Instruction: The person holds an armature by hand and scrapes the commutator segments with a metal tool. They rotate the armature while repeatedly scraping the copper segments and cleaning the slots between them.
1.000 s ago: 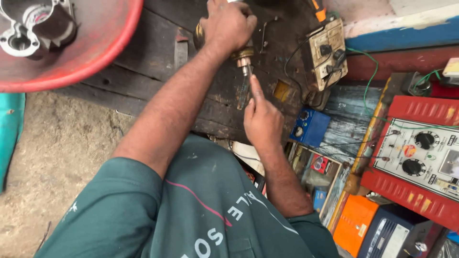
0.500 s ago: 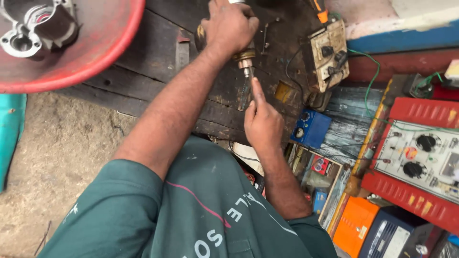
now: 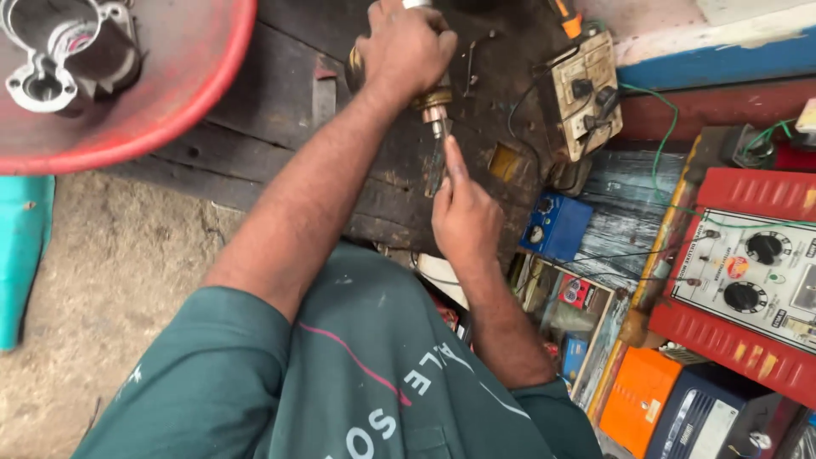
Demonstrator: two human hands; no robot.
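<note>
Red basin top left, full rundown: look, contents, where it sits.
The red basin is round and shallow, probably plastic, its inside dulled by grey grime. Only part shows; the frame's top and left edges cut it off. It rests on the dark wooden bench. Inside lies a grey cast-metal housing with a round bore. Neither hand touches it.

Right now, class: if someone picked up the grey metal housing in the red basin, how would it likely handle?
The metal housing looks like thick cast metal, so probably stiff and heavy for its size. Its rounded barrel might roll on the red basin's sloped wall. The lugs should give grip.
</note>
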